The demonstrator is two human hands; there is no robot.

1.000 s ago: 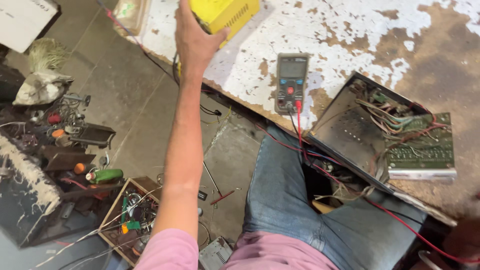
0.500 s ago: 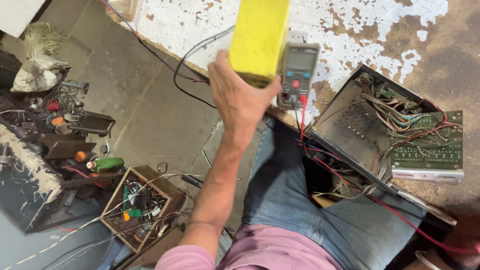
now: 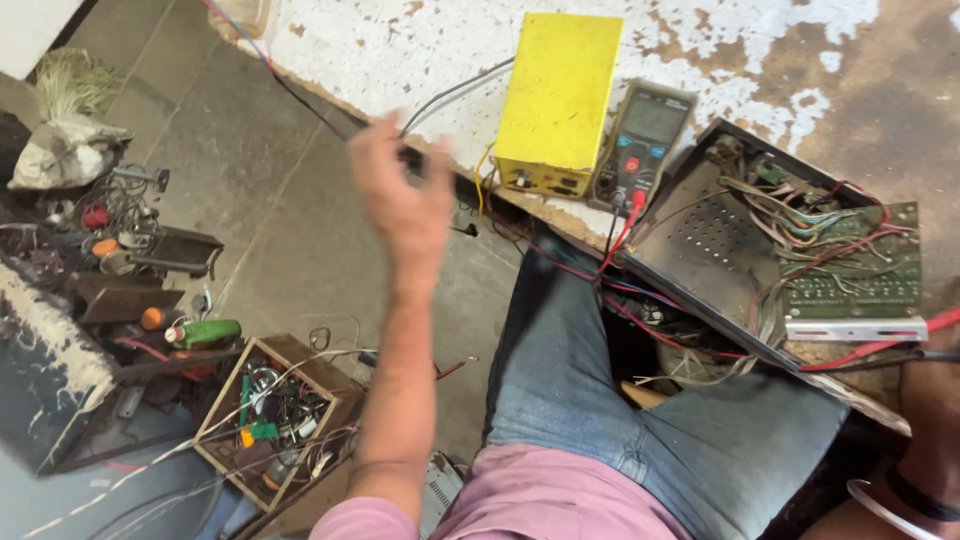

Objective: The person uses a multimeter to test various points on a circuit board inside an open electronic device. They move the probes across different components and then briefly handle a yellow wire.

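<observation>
One hand is plain to me: my left hand, raised and blurred, fingers loosely spread and holding nothing. Of my right hand I see only a wrist with bangles at the lower right corner, so I cannot tell its state. One yellow box stands on the table, near the left hand to its right and apart from it. One meter lies touching the box's right side, with one red and one black lead plugged in. One open metal case further right holds bundled wires and one green circuit board. One wooden crate on the floor holds tangled wires and small parts.
</observation>
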